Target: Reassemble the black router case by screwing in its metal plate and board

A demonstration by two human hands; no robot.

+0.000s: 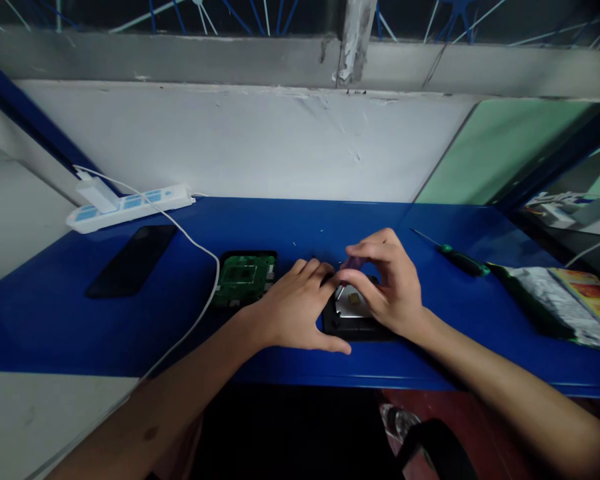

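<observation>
The right hand (397,287) is pinching a small screwdriver (353,264) between thumb and fingers, its purplish handle partly showing in the grip. The driver's shaft is slanting down toward the left edge of a silver metal plate (349,307); whether its tip is touching a screw cannot be told. The plate is sitting in a black case (357,328), which is lying on the blue table (300,365) beneath the right hand. The left hand (297,310) is resting palm down just beside the case, its thumb standing apart from its fingers, which are reaching toward the driver; whether they are pressing on anything cannot be told.

Left of that hand, a green circuit board (245,277) is lying in a dark housing, with a white cable (200,243) running past its left side. Farther left, a black flat slab (133,260) is lying before a white power strip (135,207). On the right, a green-handled screwdriver (463,260) is pointing away from the person, its handle end lying near a shiny packet (555,300).
</observation>
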